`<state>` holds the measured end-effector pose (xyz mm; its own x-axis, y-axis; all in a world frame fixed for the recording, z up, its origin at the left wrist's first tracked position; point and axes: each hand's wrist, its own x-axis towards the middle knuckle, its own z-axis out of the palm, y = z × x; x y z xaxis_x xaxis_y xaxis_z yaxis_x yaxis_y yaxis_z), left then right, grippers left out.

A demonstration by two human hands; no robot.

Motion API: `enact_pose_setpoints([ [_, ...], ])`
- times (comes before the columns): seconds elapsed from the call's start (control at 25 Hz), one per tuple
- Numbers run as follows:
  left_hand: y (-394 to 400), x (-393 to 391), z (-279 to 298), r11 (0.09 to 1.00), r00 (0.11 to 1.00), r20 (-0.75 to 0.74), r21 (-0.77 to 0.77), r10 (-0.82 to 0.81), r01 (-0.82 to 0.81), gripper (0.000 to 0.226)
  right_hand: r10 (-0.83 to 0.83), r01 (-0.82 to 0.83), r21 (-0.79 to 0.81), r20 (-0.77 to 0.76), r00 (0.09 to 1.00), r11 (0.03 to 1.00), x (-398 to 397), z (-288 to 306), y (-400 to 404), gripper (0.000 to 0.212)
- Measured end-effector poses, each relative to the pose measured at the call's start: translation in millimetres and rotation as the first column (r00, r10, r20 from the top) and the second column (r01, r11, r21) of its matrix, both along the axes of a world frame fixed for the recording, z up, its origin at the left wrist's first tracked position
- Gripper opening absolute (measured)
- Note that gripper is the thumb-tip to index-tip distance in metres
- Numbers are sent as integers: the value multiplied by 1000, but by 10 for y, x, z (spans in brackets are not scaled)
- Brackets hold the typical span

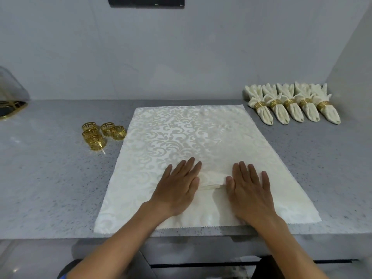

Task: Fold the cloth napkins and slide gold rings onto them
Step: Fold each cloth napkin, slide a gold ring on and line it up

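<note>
A cream damask cloth napkin (pixel 191 137) lies spread flat on the grey speckled counter. My left hand (pixel 179 186) and my right hand (pixel 249 190) rest palm down on its near half, fingers straight, a small gap apart. A short ridge of fabric (pixel 211 185) bunches between the two thumbs. Several loose gold rings (pixel 102 134) sit in a cluster on the counter left of the napkin.
Several folded napkins with gold rings (pixel 291 106) lie in a row at the back right, near the side wall. A dark, gold-trimmed object (pixel 11 107) sits at the far left edge. The counter's front edge (pixel 60 237) runs just below the napkin.
</note>
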<state>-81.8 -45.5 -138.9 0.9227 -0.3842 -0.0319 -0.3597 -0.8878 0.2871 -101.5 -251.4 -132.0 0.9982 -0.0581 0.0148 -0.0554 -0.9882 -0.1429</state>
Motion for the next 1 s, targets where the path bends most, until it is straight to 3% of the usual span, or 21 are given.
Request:
enact_pose_setpoints([
  [0.12,-59,-33,36,998,999,46,51,22,-25,55,245,-250,-2,206,947,968,-24,-80,169,58],
  [0.24,-34,-67,83,1000,1000,9,10,-11,11,59,497,-503,2,143,856,864,-85,-186,317,57],
  [0.32,86,-2,139,980,997,-75,-200,-20,5,54,509,-514,14,112,853,858,-82,-190,277,62],
  [0.4,435,106,234,876,978,-33,-440,206,-199,45,491,-492,-15,86,867,871,-66,-199,250,60],
  [0.48,972,279,359,793,803,191,-396,564,-463,39,469,-470,18,62,881,882,-74,-181,305,56],
  [0.56,1524,438,441,714,642,313,-262,700,-649,37,462,-464,27,52,885,886,-77,-170,331,55],
  [0.6,1730,504,457,694,627,308,-211,716,-688,36,464,-467,47,65,884,883,-81,-169,322,55],
  [0.8,2246,659,257,751,704,272,-137,656,-646,15,421,-422,46,23,907,905,-98,-180,353,55],
  [0.92,2240,536,288,765,696,320,-235,643,-600,19,429,-428,71,5,903,901,-95,-143,354,55],
  [1.0,1984,366,380,820,710,413,-329,571,-468,23,464,-465,41,17,885,885,-82,-93,371,61],
])
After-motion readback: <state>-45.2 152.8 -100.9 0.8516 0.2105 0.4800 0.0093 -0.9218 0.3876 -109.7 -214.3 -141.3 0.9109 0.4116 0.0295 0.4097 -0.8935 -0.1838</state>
